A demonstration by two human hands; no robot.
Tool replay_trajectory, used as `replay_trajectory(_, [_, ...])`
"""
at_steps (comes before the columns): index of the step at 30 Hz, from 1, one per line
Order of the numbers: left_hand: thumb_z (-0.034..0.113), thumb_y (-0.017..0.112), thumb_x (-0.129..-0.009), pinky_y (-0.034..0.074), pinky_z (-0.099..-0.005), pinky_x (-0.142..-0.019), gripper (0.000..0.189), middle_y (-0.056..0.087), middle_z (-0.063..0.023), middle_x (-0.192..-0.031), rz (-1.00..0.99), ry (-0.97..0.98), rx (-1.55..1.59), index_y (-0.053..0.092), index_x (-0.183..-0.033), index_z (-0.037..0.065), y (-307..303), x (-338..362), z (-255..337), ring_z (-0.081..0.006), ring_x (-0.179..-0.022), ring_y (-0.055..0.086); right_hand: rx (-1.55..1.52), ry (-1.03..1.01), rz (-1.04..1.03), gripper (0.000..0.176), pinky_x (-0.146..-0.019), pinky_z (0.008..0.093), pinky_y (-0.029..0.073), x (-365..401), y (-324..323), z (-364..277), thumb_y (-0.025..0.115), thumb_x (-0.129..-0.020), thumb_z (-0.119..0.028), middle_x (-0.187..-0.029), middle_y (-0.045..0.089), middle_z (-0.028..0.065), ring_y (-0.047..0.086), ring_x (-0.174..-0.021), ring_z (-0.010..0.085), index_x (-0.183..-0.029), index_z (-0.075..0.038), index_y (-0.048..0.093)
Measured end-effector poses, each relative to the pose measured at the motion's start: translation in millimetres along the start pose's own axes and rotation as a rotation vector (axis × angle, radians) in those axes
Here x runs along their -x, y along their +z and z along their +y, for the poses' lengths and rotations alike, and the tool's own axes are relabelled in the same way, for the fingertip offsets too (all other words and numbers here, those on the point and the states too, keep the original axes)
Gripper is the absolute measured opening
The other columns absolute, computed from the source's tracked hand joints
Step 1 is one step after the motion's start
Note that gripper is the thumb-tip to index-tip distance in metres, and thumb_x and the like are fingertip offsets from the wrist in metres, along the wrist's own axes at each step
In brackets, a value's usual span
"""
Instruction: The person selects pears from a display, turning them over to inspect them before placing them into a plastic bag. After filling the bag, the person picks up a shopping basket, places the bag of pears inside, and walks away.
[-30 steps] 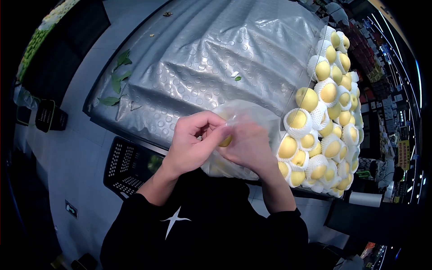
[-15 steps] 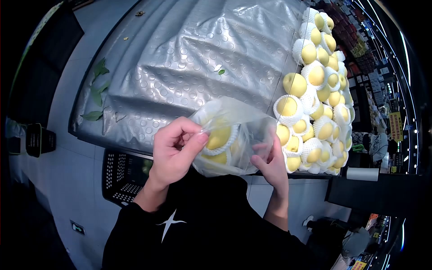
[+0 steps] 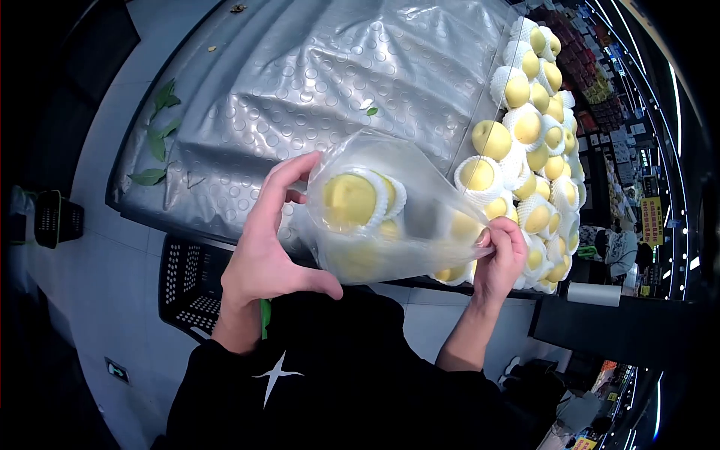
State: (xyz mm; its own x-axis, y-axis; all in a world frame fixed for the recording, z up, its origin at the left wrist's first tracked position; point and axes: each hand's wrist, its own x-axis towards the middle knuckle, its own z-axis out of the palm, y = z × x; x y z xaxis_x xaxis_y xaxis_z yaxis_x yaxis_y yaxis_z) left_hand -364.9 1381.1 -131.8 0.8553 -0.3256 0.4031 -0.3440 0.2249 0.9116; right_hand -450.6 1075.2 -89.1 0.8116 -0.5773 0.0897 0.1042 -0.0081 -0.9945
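A clear plastic bag (image 3: pixel 427 202) hangs in front of me, with several round yellow fruits (image 3: pixel 349 201) inside, some in white foam nets. My right hand (image 3: pixel 501 255) pinches the bag's gathered end between thumb and fingers, drawing it out to the right. At the bag's left side, my left hand (image 3: pixel 262 259) is open, with thumb and fingers spread around the bulge of fruit. More yellow fruits in foam nets (image 3: pixel 525 127) are piled just beyond my right hand.
A silvery padded sheet (image 3: pixel 285 112) covers the display table, with green leaves (image 3: pixel 157 142) on its left part. A black basket (image 3: pixel 187 281) stands below the near edge. A white roll (image 3: pixel 594 293) lies at right, and a person (image 3: pixel 536 382) is at lower right.
My left hand has let go of the bag's edge and spread open at its left side. My right hand has moved right and closed on the bag's end, pulling its mouth together.
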Motion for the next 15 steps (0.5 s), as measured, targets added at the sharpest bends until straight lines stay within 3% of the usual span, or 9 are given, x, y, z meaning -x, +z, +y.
replay_trajectory(2, [0.029, 0.097, -0.041, 0.04, -0.0385, -0.106, 0.109, 0.041, -0.0168, -0.148, -0.005, -0.208, -0.026, 0.049, -0.135, 0.002, 6.7, 4.0, -3.3, -0.0237, -0.135, 0.041, -0.007, -0.01, -0.026, 0.01, -0.052, 0.0232, 0.043, -2.7, -7.2, 5.5, 0.053, -0.091, 0.0, -0.067, 0.059, 0.0071, 0.054, -0.059, 0.0122, -0.095, 0.004, 0.062])
replay_trajectory(3, [0.022, 0.093, -0.05, 0.031, -0.0441, -0.115, 0.094, 0.042, -0.0165, -0.149, 0.014, -0.198, -0.204, 0.053, -0.133, 0.005, 13.2, 5.0, -1.7, -0.0319, -0.143, 0.035, -0.041, -0.014, -0.077, 0.011, -0.052, 0.0233, 0.043, -3.3, -8.4, 6.2, 0.053, -0.092, 0.0, -0.068, 0.059, 0.0072, 0.054, -0.059, 0.0123, -0.095, 0.004, 0.062])
replay_trajectory(4, [0.022, 0.093, -0.05, 0.031, -0.0441, -0.115, 0.094, 0.042, -0.0165, -0.149, 0.033, -0.199, -0.221, 0.053, -0.133, 0.005, 20.1, 5.2, -2.7, -0.0319, -0.143, 0.035, -0.077, -0.018, -0.125, 0.011, -0.053, 0.0234, 0.043, -4.3, -9.8, 6.6, 0.052, -0.092, 0.0, -0.068, 0.059, 0.0074, 0.054, -0.059, 0.0123, -0.095, 0.004, 0.062])
replay_trajectory(6, [0.015, 0.086, -0.061, 0.031, -0.0452, -0.115, 0.067, 0.045, -0.0144, -0.148, -0.079, -0.1, -0.376, 0.062, -0.123, 0.007, 36.0, 1.8, -8.8, -0.0346, -0.144, 0.034, -0.089, -0.033, -0.148, 0.011, -0.053, 0.0235, 0.043, -6.4, -8.9, 5.2, 0.051, -0.092, 0.0, -0.069, 0.06, 0.0079, 0.054, -0.059, 0.0125, -0.094, 0.004, 0.062])
replay_trajectory(7, [0.006, 0.078, -0.069, 0.024, -0.0474, -0.118, 0.038, 0.058, -0.0141, -0.137, -0.042, -0.057, -0.385, 0.068, -0.106, 0.006, 45.7, 0.7, -9.8, -0.0348, -0.142, 0.038, -0.091, -0.025, -0.187, 0.011, -0.054, 0.0235, 0.044, -8.0, -9.3, 3.0, 0.051, -0.092, 0.001, -0.069, 0.06, 0.0077, 0.054, -0.059, 0.0125, -0.093, 0.004, 0.061])
replay_trajectory(11, [0.005, 0.073, -0.074, 0.026, -0.0485, -0.117, 0.019, 0.066, -0.014, -0.124, -0.062, -0.094, -0.496, 0.068, -0.092, 0.003, 67.0, 2.3, -12.2, -0.0353, -0.127, 0.056, -0.103, -0.031, -0.305, 0.016, -0.057, 0.0218, 0.044, -12.2, -26.0, 9.1, 0.051, -0.089, 0.002, -0.073, 0.061, 0.0098, 0.054, -0.06, 0.0131, -0.101, 0.006, 0.061])
replay_trajectory(12, [0.003, 0.071, -0.077, 0.032, -0.0465, -0.113, 0.015, 0.069, -0.0131, -0.116, 0.014, -0.132, -0.415, 0.066, -0.091, 0.002, 70.2, 4.7, -12.6, -0.0326, -0.118, 0.062, -0.118, -0.031, -0.313, 0.016, -0.057, 0.0218, 0.044, -16.4, -33.7, 11.8, 0.051, -0.089, 0.002, -0.073, 0.061, 0.0098, 0.054, -0.06, 0.0131, -0.101, 0.006, 0.061])
replay_trajectory(14, [0.002, 0.069, -0.08, 0.038, -0.0445, -0.109, 0.01, 0.072, -0.0122, -0.107, 0.1, -0.169, -0.352, 0.065, -0.089, 0.001, 81.1, 8.4, -10.3, -0.03, -0.108, 0.067, -0.374, -0.11, -0.46, 0.041, -0.064, 0.0233, 0.048, -27.2, -49.8, 20.4, 0.054, -0.085, 0.0, -0.092, 0.062, 0.0137, 0.059, -0.076, 0.0149, -0.125, 0.006, 0.053])
replay_trajectory(15, [0.0, 0.067, -0.082, 0.043, -0.0412, -0.103, 0.007, 0.072, -0.0117, -0.103, 0.192, -0.231, -0.21, 0.065, -0.089, 0.001, 87.6, 10.1, -8.1, -0.0263, -0.105, 0.068, -0.391, -0.107, -0.471, 0.041, -0.064, 0.0233, 0.048, -29.2, -53.8, 25.1, 0.054, -0.085, 0.0, -0.092, 0.062, 0.0137, 0.059, -0.076, 0.0149, -0.125, 0.006, 0.053])
